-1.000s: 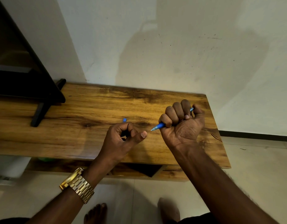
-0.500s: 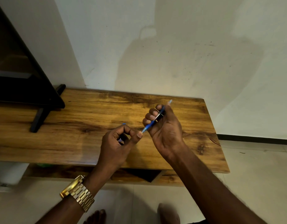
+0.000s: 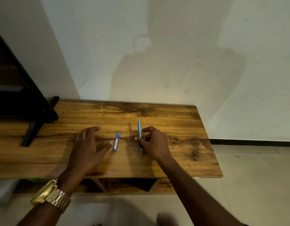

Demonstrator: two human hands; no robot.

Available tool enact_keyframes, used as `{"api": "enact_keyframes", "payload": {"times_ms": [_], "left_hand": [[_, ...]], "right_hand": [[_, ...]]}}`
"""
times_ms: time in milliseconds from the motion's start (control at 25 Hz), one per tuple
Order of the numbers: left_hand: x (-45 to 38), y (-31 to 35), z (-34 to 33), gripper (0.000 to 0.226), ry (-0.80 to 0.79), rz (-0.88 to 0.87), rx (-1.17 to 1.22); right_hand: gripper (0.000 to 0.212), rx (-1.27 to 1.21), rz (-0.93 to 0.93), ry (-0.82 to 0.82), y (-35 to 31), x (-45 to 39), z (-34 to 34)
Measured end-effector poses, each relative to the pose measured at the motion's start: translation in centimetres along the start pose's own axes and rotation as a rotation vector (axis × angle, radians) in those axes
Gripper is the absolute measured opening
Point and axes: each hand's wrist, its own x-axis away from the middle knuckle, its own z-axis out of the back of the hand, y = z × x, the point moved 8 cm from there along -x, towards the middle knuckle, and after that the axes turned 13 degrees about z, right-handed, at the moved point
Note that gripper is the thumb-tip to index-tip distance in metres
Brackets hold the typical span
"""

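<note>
A blue mechanical pencil (image 3: pixel 139 128) points away from me over the wooden table (image 3: pixel 173 128). My right hand (image 3: pixel 155 144) pinches it at mid-length between the thumb and a curled finger, with the index finger stretched out. Its shadow falls apart to the left, so its far end seems lifted off the wood. A small blue lead case (image 3: pixel 116 142) lies flat on the table between my hands. My left hand (image 3: pixel 88 149), with a gold watch (image 3: pixel 50 195) on the wrist, hovers just left of the case with fingers spread and holds nothing.
A black stand with slanted legs (image 3: pixel 29 132) occupies the table's left end, and a white wall runs right behind the table. Open compartments (image 3: pixel 124 185) show under the tabletop. Tiled floor (image 3: pixel 255 185) lies to the right, and my feet show at the bottom.
Both hands dropped from in front of me to the tabletop. The left hand let go of the lead case, which now lies on the wood. The right hand lowered the pencil.
</note>
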Motion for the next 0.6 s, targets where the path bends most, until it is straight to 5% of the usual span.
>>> {"api": "enact_keyframes", "payload": {"times_ms": [160,480,600], "left_hand": [[0.5,-1.9,-2.0,0.104,-0.024,-0.046,-0.339],[0.5,-2.1,-2.4,0.097,0.02,-0.115,-0.409],[1.1,-1.5,-1.9,0.093,0.077,-0.138,-0.431]], "right_hand": [[0.026,0.022,0.026,0.082,1.5,0.4,-1.0],[0.023,0.211,0.125,0.203,1.7,0.5,-0.2],[0.03,0.472,0.158,0.222,2.5,1.9,0.9]]}}
